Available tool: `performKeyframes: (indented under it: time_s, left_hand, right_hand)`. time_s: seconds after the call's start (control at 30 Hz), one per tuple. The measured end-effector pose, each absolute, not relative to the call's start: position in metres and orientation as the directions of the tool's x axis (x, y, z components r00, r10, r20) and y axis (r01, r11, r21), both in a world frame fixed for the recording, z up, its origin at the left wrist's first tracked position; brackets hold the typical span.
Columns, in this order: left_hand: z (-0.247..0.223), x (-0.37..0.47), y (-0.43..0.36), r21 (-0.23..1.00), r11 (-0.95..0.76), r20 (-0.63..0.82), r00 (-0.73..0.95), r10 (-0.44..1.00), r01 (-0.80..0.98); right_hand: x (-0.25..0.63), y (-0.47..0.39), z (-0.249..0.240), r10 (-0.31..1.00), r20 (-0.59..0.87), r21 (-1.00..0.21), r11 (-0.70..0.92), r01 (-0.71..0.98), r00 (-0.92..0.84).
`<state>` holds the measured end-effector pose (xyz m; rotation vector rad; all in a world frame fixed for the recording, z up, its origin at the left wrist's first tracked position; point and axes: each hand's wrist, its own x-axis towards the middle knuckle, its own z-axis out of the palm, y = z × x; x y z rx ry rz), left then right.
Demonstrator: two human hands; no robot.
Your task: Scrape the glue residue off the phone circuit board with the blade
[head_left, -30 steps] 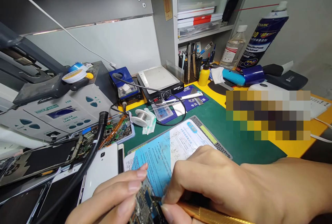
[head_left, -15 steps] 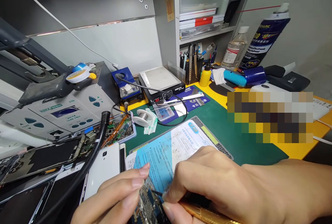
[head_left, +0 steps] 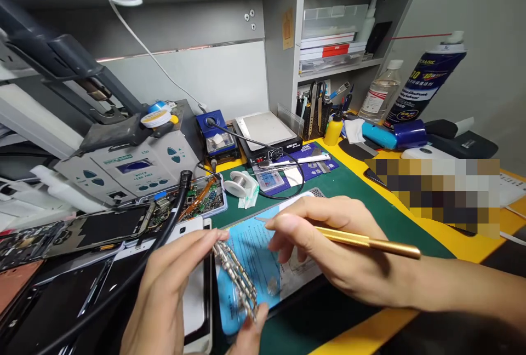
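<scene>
My left hand (head_left: 181, 278) grips a phone circuit board (head_left: 236, 275) by its ends, fingers at the top and thumb at the bottom. The board is tilted nearly edge-on, above a blue-and-white printed mat. In my right hand (head_left: 324, 234) is a slim gold-handled craft knife (head_left: 382, 244), held like a pen. Its thin tip points left, to the upper right of the board and apart from it. My fingers cover part of the knife's front end.
White phones and dark screens (head_left: 61, 300) lie at the left, crossed by a black hose (head_left: 164, 234). Behind stand a grey rework station (head_left: 131, 169), a solder spool (head_left: 240, 184) and a heating plate (head_left: 267, 130). Bottles and a spray can (head_left: 427, 81) stand at the right.
My right hand has drawn the knife up and away from the board. My left hand has turned the board more edge-on. The view has shifted, with the bench things now further right.
</scene>
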<state>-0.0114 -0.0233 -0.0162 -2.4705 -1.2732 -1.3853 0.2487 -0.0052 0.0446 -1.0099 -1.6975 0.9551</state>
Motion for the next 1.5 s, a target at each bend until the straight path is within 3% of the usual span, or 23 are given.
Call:
performKeyframes:
  time_s: [0.07, 0.2, 0.37, 0.5, 0.7, 0.83, 0.97, 1.03, 1.1, 1.2, 1.27, 1.4, 1.5]
  left_hand:
    - [-0.015, -0.010, -0.018, 0.294, -0.677, 0.750, 0.277, 0.601, 0.674]
    - [-0.012, -0.003, -0.007, 0.151, -0.734, 0.794, 0.361, 0.489, 0.662]
    - [-0.007, 0.012, -0.003, 0.112, -0.741, 0.827, 0.352, 0.439, 0.662]
    - [-0.002, 0.008, -0.002, 0.225, -0.735, 0.796, 0.314, 0.518, 0.640]
    - [0.018, -0.007, 0.010, 0.452, -0.680, 0.638, 0.325, 0.699, 0.577]
    - [0.027, -0.010, 0.016, 0.508, -0.662, 0.569, 0.363, 0.738, 0.551]
    - [0.023, -0.014, 0.018, 0.517, -0.681, 0.585, 0.367, 0.723, 0.518]
    - [0.017, -0.016, 0.018, 0.512, -0.695, 0.608, 0.359, 0.708, 0.505]
    - [0.010, -0.017, 0.016, 0.502, -0.710, 0.630, 0.355, 0.691, 0.493]
    - [0.002, -0.018, 0.014, 0.491, -0.724, 0.647, 0.354, 0.675, 0.484]
    - [-0.001, -0.018, 0.011, 0.488, -0.728, 0.649, 0.357, 0.672, 0.482]
    - [-0.003, -0.018, 0.005, 0.487, -0.735, 0.645, 0.373, 0.667, 0.472]
    - [-0.004, -0.018, 0.001, 0.499, -0.729, 0.632, 0.380, 0.676, 0.467]
  right_hand:
    - [0.250, -0.003, 0.045, 0.913, 0.258, -0.909, 0.340, 0.239, -0.316]
    - [0.251, 0.000, 0.038, 0.877, 0.201, -0.948, 0.287, 0.140, -0.437]
    - [0.254, 0.004, 0.034, 0.870, 0.199, -0.930, 0.313, 0.195, -0.451]
    - [0.259, 0.010, 0.040, 0.877, 0.227, -0.905, 0.351, 0.242, -0.425]
    - [0.268, 0.019, 0.042, 0.817, 0.354, -0.808, 0.512, 0.290, -0.455]
    - [0.271, 0.021, 0.042, 0.794, 0.386, -0.765, 0.560, 0.319, -0.469]
    - [0.269, 0.019, 0.045, 0.833, 0.428, -0.792, 0.533, 0.297, -0.352]
    - [0.268, 0.017, 0.048, 0.864, 0.428, -0.849, 0.485, 0.211, -0.265]
    - [0.268, 0.014, 0.051, 0.908, 0.369, -0.925, 0.379, 0.014, -0.197]
    - [0.270, 0.010, 0.057, 0.953, 0.260, -0.943, 0.215, -0.256, -0.155]
    - [0.271, 0.006, 0.062, 0.956, 0.184, -0.959, 0.124, -0.254, -0.228]
    - [0.269, 0.000, 0.068, 0.890, -0.116, -0.977, -0.182, -0.111, -0.442]
    - [0.267, -0.004, 0.067, 0.870, -0.179, -0.959, -0.258, -0.116, -0.459]
